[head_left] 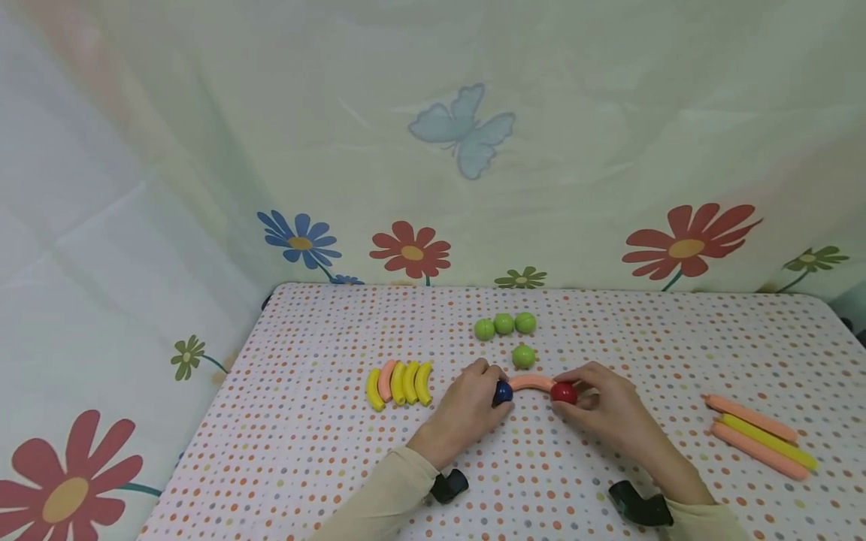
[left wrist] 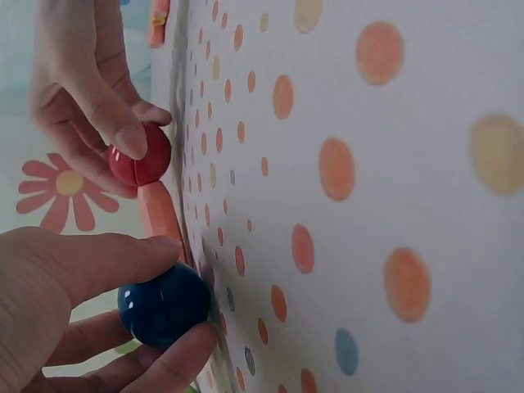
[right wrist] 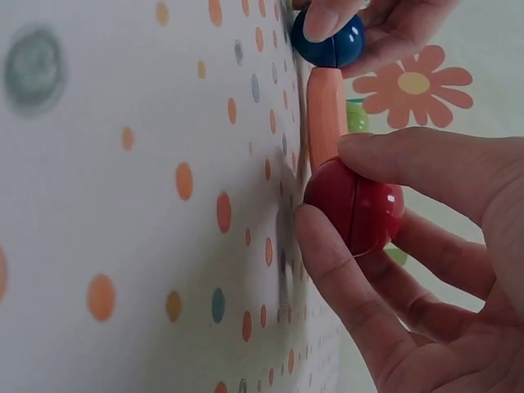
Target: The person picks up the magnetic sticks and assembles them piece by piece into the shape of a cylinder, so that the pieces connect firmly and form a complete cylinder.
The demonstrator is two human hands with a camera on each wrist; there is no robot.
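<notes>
My left hand (head_left: 470,406) pinches a dark blue ball (left wrist: 164,305) between thumb and fingers. A red ball (right wrist: 354,205) is pinched in my right hand (head_left: 605,406). Between the two balls runs a short curved orange-pink rod (head_left: 532,382), its ends meeting the blue and red balls. In both wrist views this joined piece lies low along the dotted tabletop. Just beyond the rod sits a single green ball (head_left: 524,356).
Three green balls (head_left: 504,324) stand in a row farther back. Left of my hands lie several curved yellow rods (head_left: 399,383) with an orange-pink curved one (head_left: 386,380). Long straight orange-pink and yellow rods (head_left: 767,441) lie at the right on the dotted tablecloth (head_left: 304,466).
</notes>
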